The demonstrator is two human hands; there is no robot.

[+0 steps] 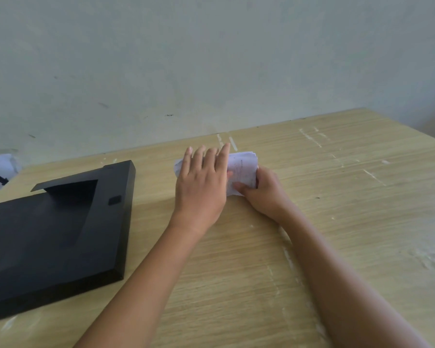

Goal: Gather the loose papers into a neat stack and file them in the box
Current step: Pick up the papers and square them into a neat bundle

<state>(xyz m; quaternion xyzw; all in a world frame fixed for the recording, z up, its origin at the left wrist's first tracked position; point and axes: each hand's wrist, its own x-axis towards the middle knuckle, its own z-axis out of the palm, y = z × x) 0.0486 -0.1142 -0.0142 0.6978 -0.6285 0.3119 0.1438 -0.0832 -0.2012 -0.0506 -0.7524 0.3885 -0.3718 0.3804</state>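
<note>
**Both hands on paper stack, mid-desk**

Left hand lies flat, fingers extended, palm down on the paper stack, covering its left part. Right hand grips the stack's near right corner, thumb on top, fingers curled under. Stack of printed white sheets rests on the wooden desk, edges slightly uneven. Black file box lies to the left, apart from the stack, near the desk's left edge. Plain wall behind.
</note>
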